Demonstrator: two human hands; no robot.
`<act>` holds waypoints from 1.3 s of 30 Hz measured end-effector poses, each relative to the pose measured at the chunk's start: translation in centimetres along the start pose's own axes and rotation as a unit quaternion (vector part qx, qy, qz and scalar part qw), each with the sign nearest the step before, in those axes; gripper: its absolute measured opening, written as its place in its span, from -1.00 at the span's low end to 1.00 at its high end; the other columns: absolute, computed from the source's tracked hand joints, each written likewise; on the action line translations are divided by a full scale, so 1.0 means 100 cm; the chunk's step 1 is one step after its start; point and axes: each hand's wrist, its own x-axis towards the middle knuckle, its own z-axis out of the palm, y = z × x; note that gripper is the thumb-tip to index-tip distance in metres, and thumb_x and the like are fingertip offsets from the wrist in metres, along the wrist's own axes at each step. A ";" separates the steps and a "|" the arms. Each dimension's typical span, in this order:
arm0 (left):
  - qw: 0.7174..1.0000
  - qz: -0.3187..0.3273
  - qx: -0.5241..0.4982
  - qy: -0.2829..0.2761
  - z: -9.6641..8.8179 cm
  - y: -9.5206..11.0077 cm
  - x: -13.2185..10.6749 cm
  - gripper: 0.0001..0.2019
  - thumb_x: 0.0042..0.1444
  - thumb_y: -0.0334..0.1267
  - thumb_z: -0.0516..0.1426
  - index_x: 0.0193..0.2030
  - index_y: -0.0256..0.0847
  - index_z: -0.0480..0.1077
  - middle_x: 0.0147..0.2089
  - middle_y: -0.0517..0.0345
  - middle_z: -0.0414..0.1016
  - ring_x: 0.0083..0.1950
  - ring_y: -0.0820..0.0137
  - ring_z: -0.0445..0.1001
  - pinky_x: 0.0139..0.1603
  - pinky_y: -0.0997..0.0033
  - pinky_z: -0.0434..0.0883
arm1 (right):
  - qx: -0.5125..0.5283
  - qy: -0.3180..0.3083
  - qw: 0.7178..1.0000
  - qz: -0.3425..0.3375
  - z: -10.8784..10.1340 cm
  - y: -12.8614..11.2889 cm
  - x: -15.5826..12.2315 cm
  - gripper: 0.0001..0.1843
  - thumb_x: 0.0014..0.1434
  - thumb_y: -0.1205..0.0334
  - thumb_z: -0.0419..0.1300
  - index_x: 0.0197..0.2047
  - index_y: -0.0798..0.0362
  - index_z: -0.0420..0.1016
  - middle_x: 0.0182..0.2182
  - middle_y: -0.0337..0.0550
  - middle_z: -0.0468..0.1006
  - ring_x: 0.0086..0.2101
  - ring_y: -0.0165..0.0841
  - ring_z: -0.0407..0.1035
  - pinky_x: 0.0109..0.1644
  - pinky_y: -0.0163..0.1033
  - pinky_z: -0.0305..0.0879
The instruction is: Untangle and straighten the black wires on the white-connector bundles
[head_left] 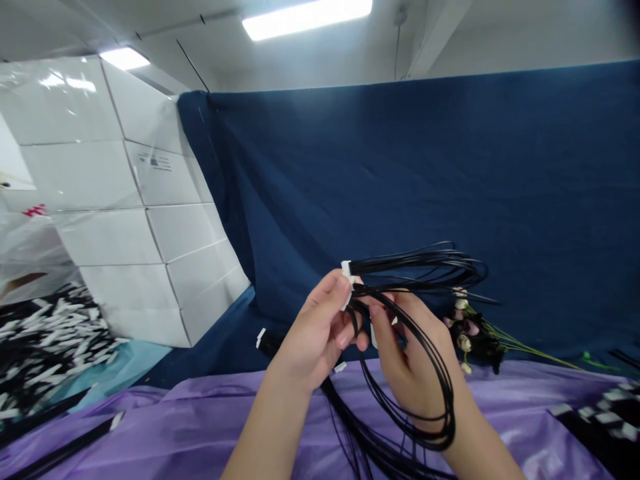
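Observation:
A long white connector (346, 269) is pinched between the thumb and fingers of my left hand (313, 333). Thin black wires (425, 263) run out of it to the right and bend back in loops. My right hand (417, 353) is closed around some of these black wires, close to the connector; its fingertips are partly hidden. One loop of wire hangs in front of the right wrist. Below the hands, a bundle of black wires (350, 417) lies on the purple cloth, and another white connector (261, 338) shows left of my left hand.
White boxes (130, 233) are stacked at the left. In front of them lies a heap of black cables with white connectors (55, 340). A dark blue curtain (425, 167) hangs behind. Artificial flowers (467, 327) and more cables (607, 413) lie at the right on the purple cloth (210, 427).

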 end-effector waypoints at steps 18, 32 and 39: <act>0.981 -0.045 0.184 0.051 -0.002 0.002 0.003 -0.72 0.23 -0.03 0.21 -0.25 -0.22 0.37 -0.35 0.16 0.54 -0.68 0.69 0.14 -0.56 0.60 0.37 | 0.063 -0.026 0.988 0.139 -0.030 0.018 0.013 -0.78 0.21 0.10 0.26 -0.32 0.10 0.60 -0.52 -0.21 0.45 -0.52 -0.45 0.22 -0.45 -0.32 0.13; 0.985 -0.058 0.148 0.063 -0.009 -0.001 0.009 -0.76 0.25 -0.09 0.19 -0.26 -0.23 0.36 -0.42 0.14 0.53 -0.70 0.69 0.09 -0.59 0.62 0.32 | 0.176 -0.052 0.962 0.202 -0.020 0.038 0.018 -0.75 0.02 0.11 0.42 -0.43 0.13 0.57 -0.66 -0.30 0.34 -0.59 -0.50 0.15 -0.54 -0.37 0.04; 0.987 -0.060 0.120 0.093 -0.011 0.007 0.007 -0.82 0.30 -0.15 0.13 -0.23 -0.22 0.32 -0.39 0.12 0.55 -0.70 0.71 0.06 -0.56 0.60 0.34 | 0.441 -0.149 0.841 0.275 -0.053 0.044 0.027 -0.77 0.11 0.04 0.27 -0.28 0.02 0.50 -0.59 -0.37 0.29 -0.70 -0.55 0.02 -0.66 -0.39 -0.04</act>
